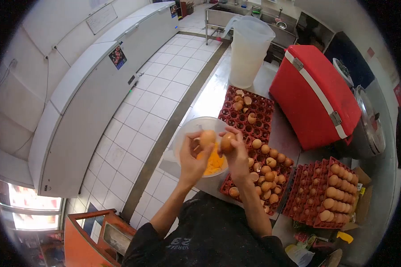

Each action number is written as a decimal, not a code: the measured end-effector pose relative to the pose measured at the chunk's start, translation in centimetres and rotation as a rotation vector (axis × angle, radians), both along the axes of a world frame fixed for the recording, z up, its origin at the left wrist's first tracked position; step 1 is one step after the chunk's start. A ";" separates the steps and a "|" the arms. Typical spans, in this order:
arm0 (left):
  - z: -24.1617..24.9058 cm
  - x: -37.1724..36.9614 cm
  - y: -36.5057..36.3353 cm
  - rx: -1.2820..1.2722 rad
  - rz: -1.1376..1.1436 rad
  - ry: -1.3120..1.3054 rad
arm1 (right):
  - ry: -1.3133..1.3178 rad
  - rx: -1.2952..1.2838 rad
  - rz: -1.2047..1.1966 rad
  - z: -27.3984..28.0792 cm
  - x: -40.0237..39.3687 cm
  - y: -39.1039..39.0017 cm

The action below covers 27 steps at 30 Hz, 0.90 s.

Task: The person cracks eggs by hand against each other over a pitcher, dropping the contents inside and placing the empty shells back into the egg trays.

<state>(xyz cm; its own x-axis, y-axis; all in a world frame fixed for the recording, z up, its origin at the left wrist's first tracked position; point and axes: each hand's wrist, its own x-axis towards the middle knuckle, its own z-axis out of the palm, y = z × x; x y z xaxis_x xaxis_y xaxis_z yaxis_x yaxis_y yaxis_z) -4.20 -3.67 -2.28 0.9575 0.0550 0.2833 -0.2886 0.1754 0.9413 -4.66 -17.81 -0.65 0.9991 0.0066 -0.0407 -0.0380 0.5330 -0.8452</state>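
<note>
Three long white chest freezers (89, 93) are lined up along the wall on the left, across a white tiled floor (165, 84). On the right a steel counter (209, 100) is seen, and on it one red cooler box (316, 95) with a white band is set at a tilt. Beyond it, one tall translucent bucket (249, 51) is stood at the far end of the counter.

Three spots of red egg trays are counted. The far tray (247, 113) is mostly emptied, with a few broken shells left in its cups. The middle tray (265, 171) is filled with a mix of eggs and shell halves, too many to be counted surely. The stack of trays (327, 193) at the right is loaded with rows of whole brown eggs.

One clear bowl (189, 131) is placed at the counter's near edge, and yellow yolks (214, 163) are gathered in it.

Two shell halves are held directly above that bowl. One shell half (207, 138) is gripped in the fingers of the left hand (191, 162), and the other shell half (227, 142) is gripped in the right hand (237, 155). The two halves are held just beside each other, slightly apart, between the two hands.
</note>
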 end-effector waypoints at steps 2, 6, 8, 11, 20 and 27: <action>0.3 -0.3 -0.3 0.079 -0.101 0.040 | -0.008 -0.008 0.004 0.3 0.0 0.8; 0.8 0.6 0.4 0.067 -0.022 -0.003 | 0.003 0.103 0.072 -0.5 0.3 -0.5; 1.8 1.1 1.2 -0.153 -0.202 0.112 | -0.007 0.169 0.111 -0.4 0.8 -1.1; 3.9 1.7 1.6 0.152 -0.290 0.086 | 0.028 0.167 0.175 -0.7 1.5 -1.4; 5.3 3.4 3.2 0.670 -0.354 -0.092 | -0.028 -0.300 0.419 1.3 2.3 -2.5; 2.7 4.6 4.0 0.966 -0.304 -0.390 | -0.327 -0.923 0.376 0.0 3.1 -1.5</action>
<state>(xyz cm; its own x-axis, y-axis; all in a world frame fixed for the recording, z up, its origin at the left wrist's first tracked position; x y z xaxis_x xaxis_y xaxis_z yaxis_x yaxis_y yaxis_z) 0.43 0.34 0.41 0.7281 -0.5791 0.3667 -0.6672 -0.4760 0.5730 -1.58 -19.33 -0.66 0.9024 0.4226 0.0841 0.2367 -0.3231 -0.9163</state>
